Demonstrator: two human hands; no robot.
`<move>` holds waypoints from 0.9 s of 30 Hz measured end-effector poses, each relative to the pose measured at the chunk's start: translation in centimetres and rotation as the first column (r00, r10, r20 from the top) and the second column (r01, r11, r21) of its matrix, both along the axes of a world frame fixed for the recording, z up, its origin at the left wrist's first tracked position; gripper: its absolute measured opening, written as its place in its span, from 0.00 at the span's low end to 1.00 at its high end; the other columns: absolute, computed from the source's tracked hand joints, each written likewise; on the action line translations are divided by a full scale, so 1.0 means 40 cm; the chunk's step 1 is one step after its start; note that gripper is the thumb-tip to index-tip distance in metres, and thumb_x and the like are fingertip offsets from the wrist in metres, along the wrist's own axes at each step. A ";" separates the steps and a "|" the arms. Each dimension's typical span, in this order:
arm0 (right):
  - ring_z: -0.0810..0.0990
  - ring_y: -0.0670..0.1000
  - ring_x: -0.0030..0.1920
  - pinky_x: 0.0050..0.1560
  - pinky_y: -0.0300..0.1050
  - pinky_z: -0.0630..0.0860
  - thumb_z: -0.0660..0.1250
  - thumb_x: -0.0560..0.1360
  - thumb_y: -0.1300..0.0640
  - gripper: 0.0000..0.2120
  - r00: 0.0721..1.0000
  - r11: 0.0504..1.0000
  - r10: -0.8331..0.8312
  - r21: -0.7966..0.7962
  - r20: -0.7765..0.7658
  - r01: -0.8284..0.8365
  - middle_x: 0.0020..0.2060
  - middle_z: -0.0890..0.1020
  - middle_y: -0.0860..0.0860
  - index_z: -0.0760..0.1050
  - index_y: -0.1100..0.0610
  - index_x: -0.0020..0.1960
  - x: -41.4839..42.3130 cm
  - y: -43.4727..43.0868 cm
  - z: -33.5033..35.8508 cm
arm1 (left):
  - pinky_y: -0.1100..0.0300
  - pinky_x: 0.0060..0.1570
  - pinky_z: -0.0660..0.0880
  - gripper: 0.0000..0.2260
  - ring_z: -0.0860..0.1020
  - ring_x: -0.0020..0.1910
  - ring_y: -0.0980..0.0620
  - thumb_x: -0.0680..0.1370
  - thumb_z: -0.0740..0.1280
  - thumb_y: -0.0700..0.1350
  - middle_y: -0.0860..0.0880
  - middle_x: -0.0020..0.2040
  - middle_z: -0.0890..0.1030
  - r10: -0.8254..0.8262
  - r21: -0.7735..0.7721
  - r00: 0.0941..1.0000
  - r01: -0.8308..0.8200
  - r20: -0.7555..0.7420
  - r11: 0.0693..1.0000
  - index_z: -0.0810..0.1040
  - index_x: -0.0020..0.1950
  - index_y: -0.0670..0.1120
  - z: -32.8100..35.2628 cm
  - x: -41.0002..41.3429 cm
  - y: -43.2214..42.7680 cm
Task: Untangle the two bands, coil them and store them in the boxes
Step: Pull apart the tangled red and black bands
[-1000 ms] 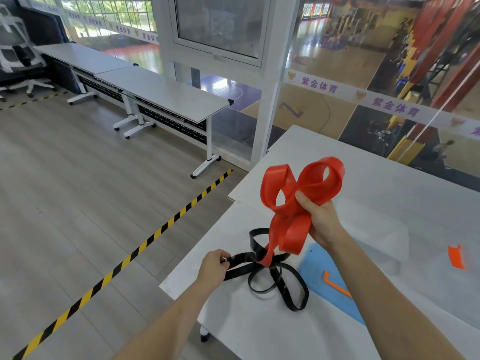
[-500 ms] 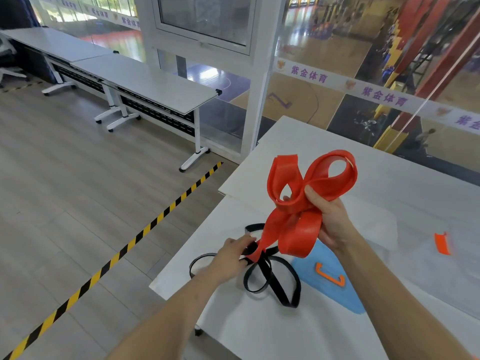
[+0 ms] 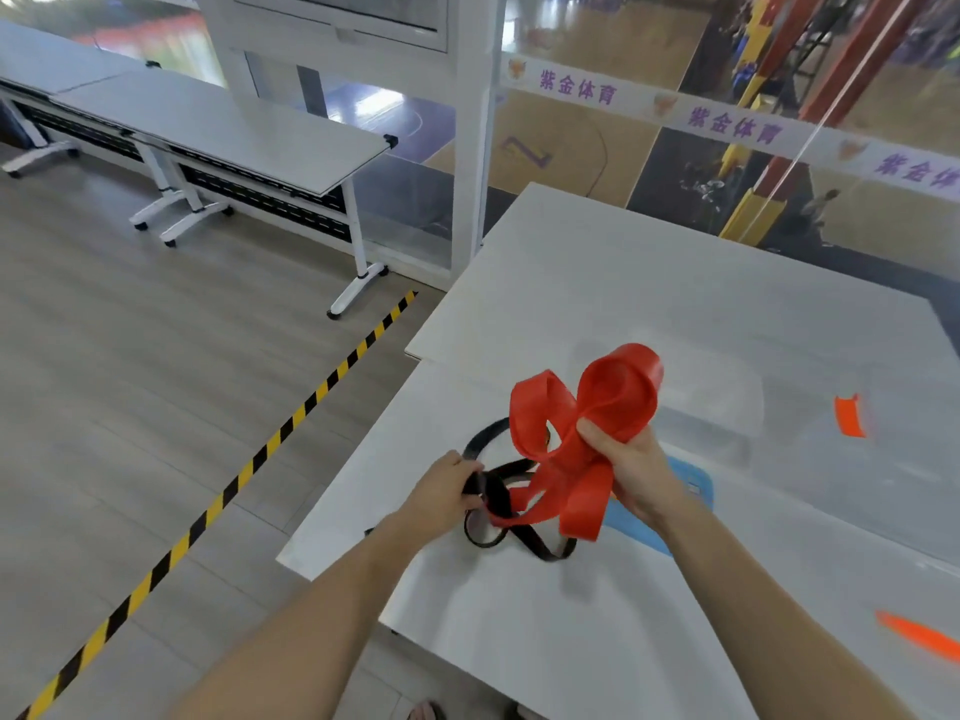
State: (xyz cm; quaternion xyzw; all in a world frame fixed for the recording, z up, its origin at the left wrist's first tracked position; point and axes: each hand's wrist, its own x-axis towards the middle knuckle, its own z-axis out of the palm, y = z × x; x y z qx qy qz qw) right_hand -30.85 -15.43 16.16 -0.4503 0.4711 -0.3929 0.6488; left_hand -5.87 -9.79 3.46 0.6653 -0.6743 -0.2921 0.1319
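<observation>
A wide red band (image 3: 587,407) is bunched in loops above the white table (image 3: 649,283), and my right hand (image 3: 631,467) is closed around its middle. One red strand runs down and threads through a narrow black band (image 3: 519,537) that lies in loops on the table. My left hand (image 3: 447,491) grips the black band at its left side, close to where the two bands cross. A clear plastic box (image 3: 717,402) with an orange latch (image 3: 849,415) sits behind the red band. A blue lid (image 3: 691,485) lies partly hidden under my right hand.
Another orange piece (image 3: 919,636) shows at the right edge. The table's left edge drops to a wooden floor with yellow-black tape (image 3: 249,470). Grey folding tables (image 3: 218,127) stand far left. A glass wall (image 3: 597,148) runs behind the table.
My left hand has slid right along the black band to the crossing point. My right hand with the red band has come lower and nearer. The view has tilted downward.
</observation>
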 end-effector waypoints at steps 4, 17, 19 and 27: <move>0.85 0.61 0.62 0.67 0.65 0.79 0.72 0.80 0.61 0.14 0.995 0.998 0.008 0.056 -0.096 -0.003 0.58 0.87 0.58 0.79 0.56 0.65 0.000 0.022 -0.083 | 0.69 0.48 0.73 0.10 0.80 0.49 0.49 0.79 0.68 0.39 0.47 0.50 0.76 0.151 -0.076 0.966 -0.170 -0.210 0.983 0.80 0.60 0.45 0.087 0.029 0.011; 0.87 0.57 0.52 0.60 0.62 0.82 0.68 0.82 0.62 0.07 0.997 0.988 -0.013 0.153 0.082 0.001 0.50 0.89 0.55 0.80 0.56 0.59 0.032 0.025 -0.046 | 0.48 0.54 0.77 0.11 0.79 0.57 0.40 0.82 0.65 0.39 0.42 0.59 0.79 0.494 0.169 0.869 -0.488 0.005 0.856 0.74 0.65 0.42 -0.060 0.158 0.098; 0.87 0.57 0.52 0.60 0.62 0.81 0.68 0.82 0.62 0.08 0.997 0.989 -0.018 0.149 0.081 0.006 0.50 0.89 0.55 0.79 0.56 0.59 0.029 0.028 -0.043 | 0.51 0.54 0.75 0.13 0.78 0.59 0.39 0.82 0.65 0.41 0.41 0.61 0.79 0.412 0.261 0.907 -0.420 0.088 0.869 0.73 0.66 0.44 -0.088 0.155 0.117; 0.86 0.59 0.56 0.60 0.61 0.83 0.68 0.81 0.63 0.12 0.994 0.981 -0.081 0.180 0.078 0.065 0.54 0.87 0.57 0.77 0.57 0.64 0.016 0.049 -0.062 | 0.52 0.74 0.66 0.28 0.67 0.75 0.42 0.78 0.67 0.37 0.48 0.78 0.69 0.073 0.156 0.996 -0.081 0.059 0.984 0.68 0.78 0.49 -0.126 0.035 0.102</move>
